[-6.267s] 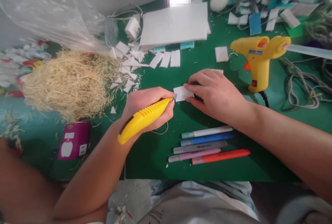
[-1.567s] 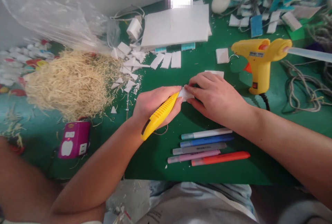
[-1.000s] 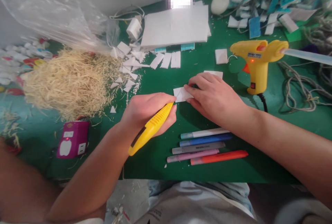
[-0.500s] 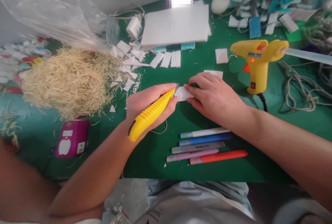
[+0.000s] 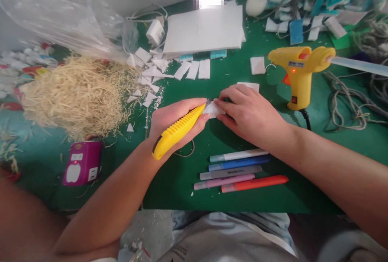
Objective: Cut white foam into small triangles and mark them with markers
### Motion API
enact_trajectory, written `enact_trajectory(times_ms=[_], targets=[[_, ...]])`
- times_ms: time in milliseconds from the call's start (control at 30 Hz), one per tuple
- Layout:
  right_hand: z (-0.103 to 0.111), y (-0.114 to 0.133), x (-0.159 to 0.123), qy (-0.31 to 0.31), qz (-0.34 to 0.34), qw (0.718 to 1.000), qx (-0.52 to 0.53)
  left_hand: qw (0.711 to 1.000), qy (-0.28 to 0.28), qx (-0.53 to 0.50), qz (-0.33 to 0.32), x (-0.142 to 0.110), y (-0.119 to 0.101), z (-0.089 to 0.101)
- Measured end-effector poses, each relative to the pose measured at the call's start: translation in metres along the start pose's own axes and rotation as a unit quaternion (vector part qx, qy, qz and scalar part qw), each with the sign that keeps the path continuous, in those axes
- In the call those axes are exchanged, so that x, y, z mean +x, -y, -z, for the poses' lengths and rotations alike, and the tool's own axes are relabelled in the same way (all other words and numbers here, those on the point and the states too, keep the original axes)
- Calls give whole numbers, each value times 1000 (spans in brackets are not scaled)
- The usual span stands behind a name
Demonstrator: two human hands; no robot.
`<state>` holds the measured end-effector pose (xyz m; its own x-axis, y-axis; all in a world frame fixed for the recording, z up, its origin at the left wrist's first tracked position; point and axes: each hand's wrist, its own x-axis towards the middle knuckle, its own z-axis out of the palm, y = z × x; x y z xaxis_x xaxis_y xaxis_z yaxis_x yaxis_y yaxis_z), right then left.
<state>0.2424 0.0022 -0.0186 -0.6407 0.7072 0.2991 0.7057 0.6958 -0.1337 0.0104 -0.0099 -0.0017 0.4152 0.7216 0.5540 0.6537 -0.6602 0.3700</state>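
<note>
A yellow utility knife [image 5: 178, 129] lies in the grip of my left hand [image 5: 165, 118], its blade end at a small white foam piece [image 5: 215, 110]. My left thumb is close against the piece's left edge. From the other side, the closed fingers of my right hand [image 5: 251, 108] pinch the same piece. Another white foam piece [image 5: 251, 86] is partly hidden behind my right hand. Just in front of my hands lie several markers, among them a blue marker [image 5: 239, 163] and a red marker [image 5: 254, 183].
A yellow hot glue gun [image 5: 300, 76] stands at right near tangled cord [image 5: 345, 108]. White foam sheets [image 5: 203, 29] and cut foam strips [image 5: 193, 70] lie behind. Left are a heap of straw shreds [image 5: 75, 96] and a purple power adapter [image 5: 81, 163].
My left hand has tilted slightly, and the knife's rear end has shifted a little up and right. The right hand keeps its hold on the foam piece. The whole view has moved slightly.
</note>
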Motion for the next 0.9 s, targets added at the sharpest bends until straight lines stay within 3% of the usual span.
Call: enact_trajectory(times_ms=[433,767,900], targets=[[0,1,0,4,-8,1000,15,1000,5,-1,-10,-2,3,-4],[4,3,2,11,-8,1000,1,995,8,29,-94,9,-1,-3],[5,4,2,20,-15,1000,2,997,5,26,-71,8,-6,2]])
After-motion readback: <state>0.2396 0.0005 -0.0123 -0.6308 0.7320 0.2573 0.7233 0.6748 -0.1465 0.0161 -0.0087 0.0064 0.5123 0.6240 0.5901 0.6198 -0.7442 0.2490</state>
